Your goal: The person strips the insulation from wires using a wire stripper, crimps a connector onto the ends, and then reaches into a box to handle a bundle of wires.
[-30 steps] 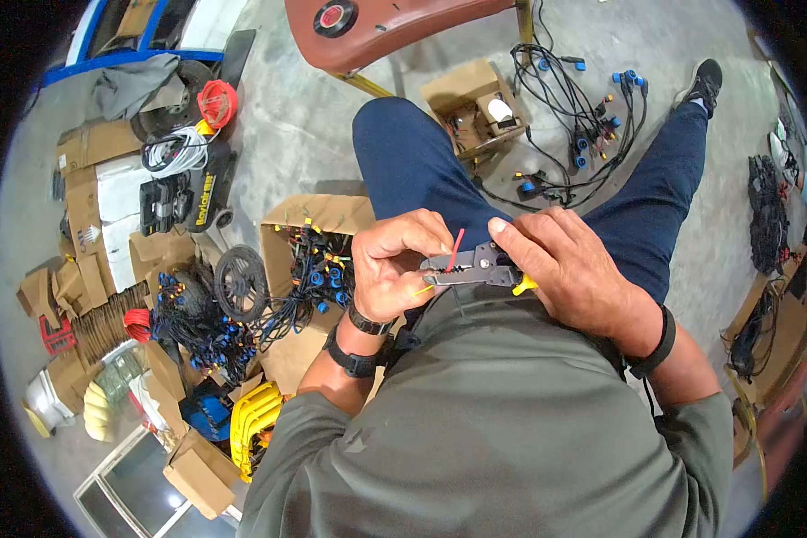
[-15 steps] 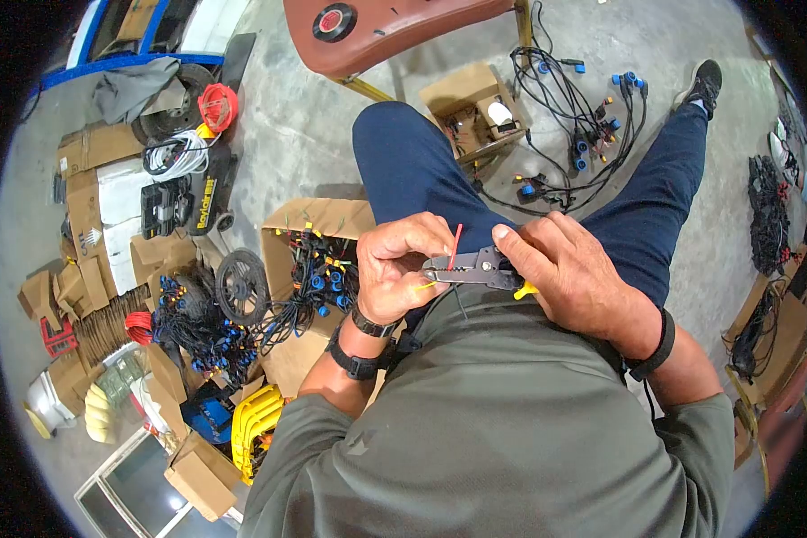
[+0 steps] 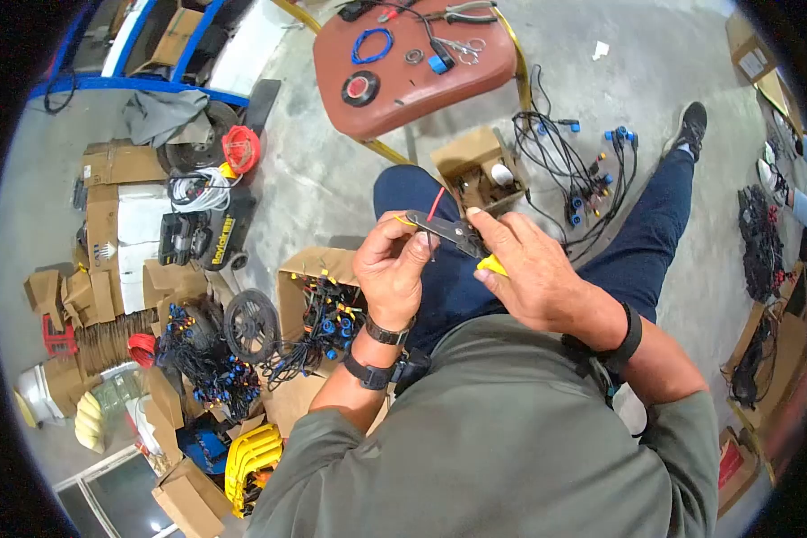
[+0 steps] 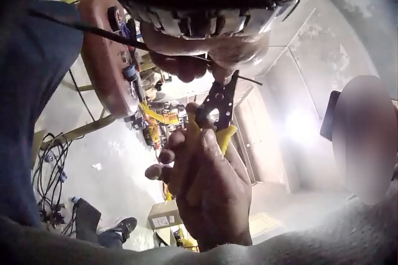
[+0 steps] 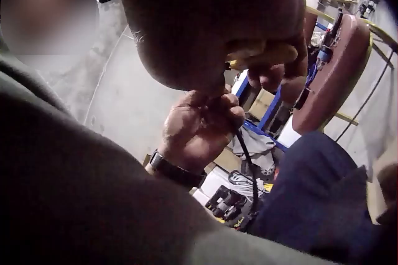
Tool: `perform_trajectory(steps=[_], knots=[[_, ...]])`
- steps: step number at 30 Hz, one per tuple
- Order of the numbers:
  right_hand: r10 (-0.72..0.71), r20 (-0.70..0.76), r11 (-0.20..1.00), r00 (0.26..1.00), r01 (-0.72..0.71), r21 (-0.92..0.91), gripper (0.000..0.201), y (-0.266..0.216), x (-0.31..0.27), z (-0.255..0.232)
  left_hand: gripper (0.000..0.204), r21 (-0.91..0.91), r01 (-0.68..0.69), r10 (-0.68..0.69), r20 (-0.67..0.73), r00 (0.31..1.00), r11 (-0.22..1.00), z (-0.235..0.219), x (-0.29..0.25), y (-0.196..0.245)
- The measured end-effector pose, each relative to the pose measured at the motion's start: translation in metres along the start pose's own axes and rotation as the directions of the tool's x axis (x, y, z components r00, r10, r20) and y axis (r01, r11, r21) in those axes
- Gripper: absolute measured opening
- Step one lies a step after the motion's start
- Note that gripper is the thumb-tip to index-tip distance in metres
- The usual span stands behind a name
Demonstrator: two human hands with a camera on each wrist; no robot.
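Note:
My right hand [image 3: 542,278] grips a pair of wire strippers [image 3: 455,235] by its yellow handles, with the dark metal jaws pointing toward my left hand [image 3: 393,273]. That left hand pinches a cable between thumb and fingers. At its fingertips a red wire [image 3: 436,204] stands up beside the strippers' jaws, and a yellow wire [image 3: 404,220] bends off to the left. In the right wrist view the black cable [image 5: 247,156] hangs down from the left hand. The left wrist view shows the strippers [image 4: 219,100] close to the left fingertips, their handles in the right palm.
A stool with a brown seat [image 3: 421,90] stands ahead, bearing tape, blue wire, scissors and pliers. Near my knee sits a small cardboard box [image 3: 464,148]. Black cables with blue connectors [image 3: 576,211] lie on the floor; more fill an open box [image 3: 318,263] at left.
Both hands have moved forward, away from the shirt, and the strippers now slant more. The head view has shifted, so more of the stool seat shows.

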State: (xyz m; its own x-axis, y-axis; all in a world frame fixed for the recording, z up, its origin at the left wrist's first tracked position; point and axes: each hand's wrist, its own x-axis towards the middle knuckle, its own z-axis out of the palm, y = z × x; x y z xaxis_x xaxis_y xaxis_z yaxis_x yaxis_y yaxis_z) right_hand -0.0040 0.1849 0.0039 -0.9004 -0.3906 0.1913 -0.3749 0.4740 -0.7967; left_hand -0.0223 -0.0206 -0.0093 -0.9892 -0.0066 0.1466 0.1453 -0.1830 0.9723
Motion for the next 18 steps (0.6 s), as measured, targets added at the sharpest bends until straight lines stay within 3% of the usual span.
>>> perform_trajectory(steps=[3, 7, 8, 11, 15, 18], knots=[[0.039, 0.087, 0.998, 0.995, -0.043, 0.044, 0.064, -0.012, 0.014, 0.001, 0.014, 0.187, -0.122, 0.133, -0.047, 0.990, 0.975, -0.001, 0.005, 0.011], [0.006, 0.132, 0.998, 0.991, -0.014, 0.060, 0.067, -0.017, 0.026, 0.007, 0.014, 0.357, -0.045, 0.105, -0.150, 0.983, 0.933, -0.004, -0.001, 0.028], [-0.015, 0.119, 0.998, 0.993, 0.008, 0.061, 0.067, -0.018, 0.028, 0.010, 0.014, 0.382, -0.131, 0.189, -0.119, 0.975, 0.915, -0.003, 0.001, 0.031], [-0.101, 0.057, 0.993, 0.993, 0.097, 0.066, 0.070, -0.019, 0.034, 0.018, 0.016, 0.336, -0.109, 0.161, -0.132, 0.978, 0.935, -0.002, -0.004, 0.043], [-0.237, -0.057, 0.970, 0.970, 0.239, 0.039, 0.078, -0.017, 0.042, 0.025, 0.013, 0.363, -0.194, 0.231, -0.061, 0.971, 0.911, -0.002, 0.001, 0.060], [-0.300, -0.068, 0.954, 0.952, 0.299, -0.018, 0.083, -0.017, 0.048, 0.022, 0.015, 0.318, -0.091, 0.115, -0.055, 0.992, 0.944, -0.008, -0.001, 0.068]])
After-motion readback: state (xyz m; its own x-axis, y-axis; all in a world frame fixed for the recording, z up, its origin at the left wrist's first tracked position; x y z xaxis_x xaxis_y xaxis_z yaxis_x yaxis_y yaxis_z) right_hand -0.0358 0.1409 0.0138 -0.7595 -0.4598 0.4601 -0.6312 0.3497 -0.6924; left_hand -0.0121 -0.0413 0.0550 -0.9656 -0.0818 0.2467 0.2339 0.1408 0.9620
